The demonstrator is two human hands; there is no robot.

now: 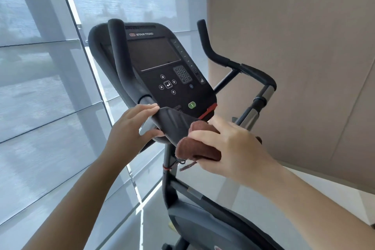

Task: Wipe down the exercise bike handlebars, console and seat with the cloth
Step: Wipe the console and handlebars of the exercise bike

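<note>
Console: the black exercise-bike console, with a dark screen, a keypad and a round green button, stands tilted at the middle of the view. Its curved lower lip juts toward the camera at 6 o'clock of the screen.
Handlebars: the black padded left handlebar rises across the console's 9 o'clock side. The black bent right handlebar stands at 3 o'clock, apart from the console.
Cloth: the reddish-brown towelling cloth is bunched at 5 o'clock of the console, against the right end of the lip.
Right hand: the right hand has its grip closed round the cloth, with the thumb across the near fold and the other fingers behind it toward the lip.
Left hand: the left hand is at 7 o'clock of the console. Its grip pinches the left end of the lip, fingers on top and thumb beneath.
Frame: a black upright post runs from under the lip toward 6 o'clock, down to a grey plastic shroud.
Surroundings: pale grey window blinds fill the 9 o'clock side, and a beige wall panel fills 1 to 3 o'clock.
</note>
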